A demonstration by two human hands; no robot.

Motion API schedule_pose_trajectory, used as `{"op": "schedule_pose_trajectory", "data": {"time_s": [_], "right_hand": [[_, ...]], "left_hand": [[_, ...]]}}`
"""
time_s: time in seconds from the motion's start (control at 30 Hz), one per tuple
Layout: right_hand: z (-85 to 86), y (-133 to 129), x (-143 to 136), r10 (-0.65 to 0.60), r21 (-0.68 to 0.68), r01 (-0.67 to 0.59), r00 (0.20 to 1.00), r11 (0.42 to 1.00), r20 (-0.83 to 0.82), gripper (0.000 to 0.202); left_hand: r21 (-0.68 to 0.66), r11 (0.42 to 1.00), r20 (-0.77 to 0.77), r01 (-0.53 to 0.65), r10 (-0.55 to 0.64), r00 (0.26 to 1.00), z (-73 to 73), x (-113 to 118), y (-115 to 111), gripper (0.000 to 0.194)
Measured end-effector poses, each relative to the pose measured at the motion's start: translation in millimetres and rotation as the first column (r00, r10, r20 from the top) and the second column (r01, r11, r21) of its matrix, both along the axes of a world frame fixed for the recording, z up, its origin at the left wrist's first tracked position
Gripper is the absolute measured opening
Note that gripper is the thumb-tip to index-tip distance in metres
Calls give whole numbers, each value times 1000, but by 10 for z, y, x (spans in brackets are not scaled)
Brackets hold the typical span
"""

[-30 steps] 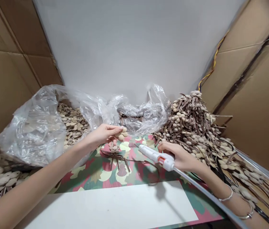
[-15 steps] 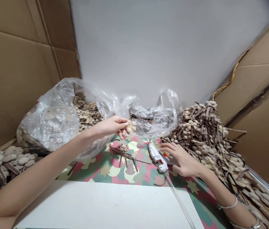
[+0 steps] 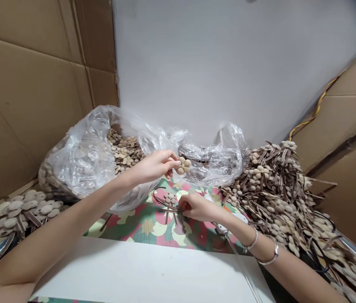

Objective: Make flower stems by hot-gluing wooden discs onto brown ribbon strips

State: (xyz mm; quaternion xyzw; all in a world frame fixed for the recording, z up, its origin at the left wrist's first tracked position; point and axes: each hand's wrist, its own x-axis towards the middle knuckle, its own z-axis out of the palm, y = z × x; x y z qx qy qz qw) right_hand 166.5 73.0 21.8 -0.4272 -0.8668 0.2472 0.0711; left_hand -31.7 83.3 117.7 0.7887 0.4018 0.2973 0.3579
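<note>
My left hand (image 3: pixel 159 164) is raised over the patterned cloth, thumb and fingers pinching the edge of a beige padded fabric flower (image 3: pixel 184 165). Low over the cloth, my right hand (image 3: pixel 196 206) has its fingers closed at the ends of some thin brown ribbon strips (image 3: pixel 169 207). A greyish padded flower (image 3: pixel 169 197) with ribbon tails lies just left of those fingertips. Beneath my right wrist and forearm, a white hot glue gun (image 3: pixel 221 229) is mostly covered; its rear end and the clear glue stick (image 3: pixel 243 269) show.
An open clear plastic bag (image 3: pixel 86 155) of beige flowers stands at the back left. Behind my hands is another plastic bag (image 3: pixel 228 155). Flowers with ribbons heap up in a pile (image 3: pixel 272 189) at right and a bunch (image 3: pixel 23 208) at left. A white board (image 3: pixel 152 269) lies in front.
My right hand has left the glue gun's side and moved left to the ribbon strips, closing on them. The flower in my left hand now faces the camera more. The view has shifted slightly.
</note>
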Motion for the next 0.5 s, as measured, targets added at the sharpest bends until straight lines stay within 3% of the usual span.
{"op": "schedule_pose_trajectory", "data": {"time_s": [0.13,0.27,0.4,0.5], "right_hand": [[200,-19,165,1,-76,-3,999,997,-35,11],[377,-32,325,-59,-179,38,992,983,-113,15],[454,34,449,-112,-235,52,962,971,-251,19],[506,68,504,-163,-287,53,912,956,-377,19]], "left_hand": [[61,998,-58,-30,33,998,33,6,-50,23],[50,999,-96,18,-13,995,32,37,-66,23],[-63,988,-49,138,-141,989,18,69,-39,26],[-155,975,-4,160,-163,987,26,70,-9,27]]}}
